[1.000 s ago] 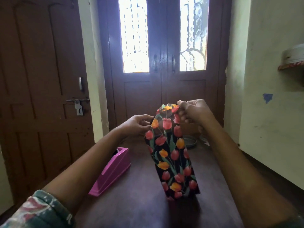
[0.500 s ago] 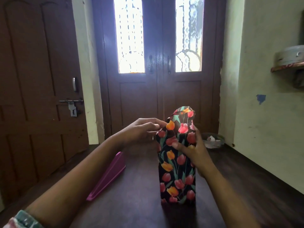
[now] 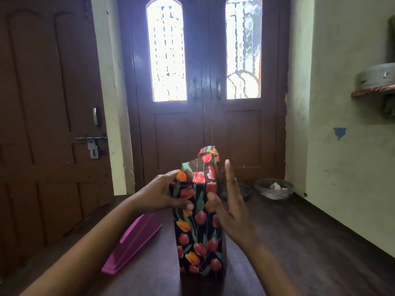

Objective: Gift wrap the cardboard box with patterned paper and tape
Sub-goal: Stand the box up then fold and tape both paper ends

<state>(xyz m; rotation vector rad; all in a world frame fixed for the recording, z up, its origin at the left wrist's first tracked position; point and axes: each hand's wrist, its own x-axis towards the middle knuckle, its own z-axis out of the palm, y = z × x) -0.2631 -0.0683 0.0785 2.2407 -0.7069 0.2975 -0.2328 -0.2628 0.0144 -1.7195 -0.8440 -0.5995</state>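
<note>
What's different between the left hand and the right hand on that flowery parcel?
The left hand grips the wrapped box by its left edge, fingers curled round it; the right hand lies flat along the right side, fingers straight. The left hand's thumb lies sideways across the front; the right hand's fingers point up. Both thumbs touch the front of the upright box's upper half.
</note>
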